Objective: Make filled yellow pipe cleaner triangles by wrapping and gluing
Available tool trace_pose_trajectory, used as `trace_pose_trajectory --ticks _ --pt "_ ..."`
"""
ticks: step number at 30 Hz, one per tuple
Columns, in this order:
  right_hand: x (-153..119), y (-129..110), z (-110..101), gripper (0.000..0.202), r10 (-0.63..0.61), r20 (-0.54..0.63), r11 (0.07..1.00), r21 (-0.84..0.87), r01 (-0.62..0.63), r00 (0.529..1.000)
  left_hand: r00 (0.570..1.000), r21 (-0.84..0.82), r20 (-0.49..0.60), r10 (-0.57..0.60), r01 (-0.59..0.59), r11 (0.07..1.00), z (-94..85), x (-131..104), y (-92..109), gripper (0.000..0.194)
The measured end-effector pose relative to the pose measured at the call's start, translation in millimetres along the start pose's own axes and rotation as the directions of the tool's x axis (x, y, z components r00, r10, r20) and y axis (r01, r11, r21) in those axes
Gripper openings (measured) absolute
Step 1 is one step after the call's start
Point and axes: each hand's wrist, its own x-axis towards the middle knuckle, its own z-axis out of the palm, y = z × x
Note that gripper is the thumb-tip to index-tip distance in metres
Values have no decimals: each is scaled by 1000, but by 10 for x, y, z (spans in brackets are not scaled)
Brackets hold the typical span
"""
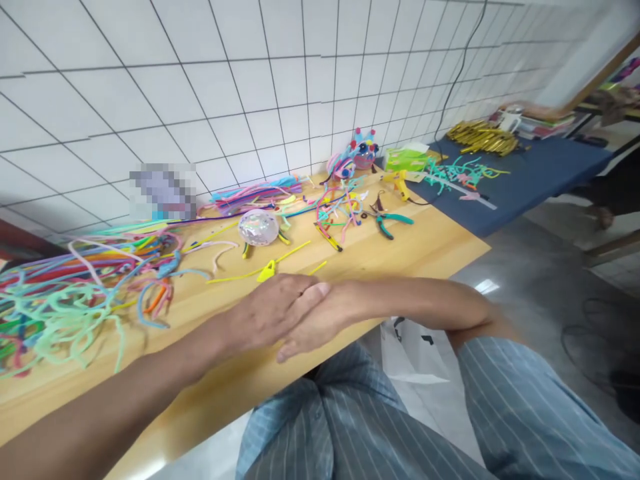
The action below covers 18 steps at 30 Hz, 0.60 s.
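Observation:
My left hand (pixel 267 308) lies over my right hand (pixel 320 323) at the front edge of the wooden table. No object shows in either one. The visible fingers are stretched out, though some are hidden where the hands overlap. Just beyond my left hand is a small yellow shape made of fuzzy stems (pixel 267 271), with long yellow stems beside it. Behind that sits a clear, shiny ball (pixel 259 227), with yellow-and-black handle ends showing on either side below it. Teal-handled pliers (pixel 395 220) lie farther right.
Bundles of coloured fuzzy stems (pixel 125 253) cover the table's left side. Along the tiled wall stand a decorated ball figure (pixel 366 152) and a green tissue pack (pixel 407 159). A yellow glue gun (pixel 399 185) rests nearby. Gold strips (pixel 483 138) lie on a blue surface (pixel 545 170).

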Motion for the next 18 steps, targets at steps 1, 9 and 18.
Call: trace_pose_trajectory --ticks 1,9,18 --pt "-33 -87 -23 24 -82 99 997 -5 83 992 999 -62 32 -23 25 998 23 -80 -69 58" --pt "-1037 -289 -956 30 -17 90 985 173 2 996 878 164 -95 -469 478 863 61 -942 -816 41" --pt "-661 532 -1095 45 398 -427 867 463 -182 812 786 11 -370 -496 538 843 -97 -1047 -1147 32"
